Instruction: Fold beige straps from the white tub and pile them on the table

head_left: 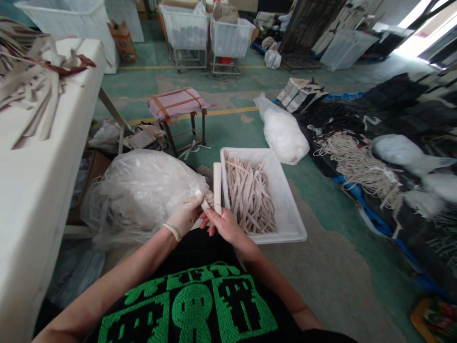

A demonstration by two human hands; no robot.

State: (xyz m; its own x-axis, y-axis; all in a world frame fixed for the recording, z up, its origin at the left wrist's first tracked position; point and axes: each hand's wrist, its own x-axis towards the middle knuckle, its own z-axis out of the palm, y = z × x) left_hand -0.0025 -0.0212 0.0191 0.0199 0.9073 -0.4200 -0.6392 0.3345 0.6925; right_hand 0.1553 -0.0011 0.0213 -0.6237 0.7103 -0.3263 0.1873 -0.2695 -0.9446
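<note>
A pale flat strip (pixel 217 186) stands up from between the thumb and fingers of my bare right hand (pixel 225 226), which is closed on it. My left hand (pixel 186 214) wears a thin whitish glove and has its fingers pinched on a whitish end at the right hand's fingertips. Whether that end belongs to the same strip, I cannot tell. Just right of my hands, a white plastic tub (pixel 288 209) holds a heap of similar beige strips (pixel 248 193). A large clear plastic bag (pixel 143 190) bulges at the left, against my left hand.
Loose strips (pixel 46 102) lie on a white table (pixel 21 205) along the left. A stool (pixel 178 104) with a pink padded top stands ahead. A stuffed white bag (pixel 283 131) rests on the floor, near bundled cords (pixel 357 159) at the right. Wheeled bins (pixel 185 28) stand farther back.
</note>
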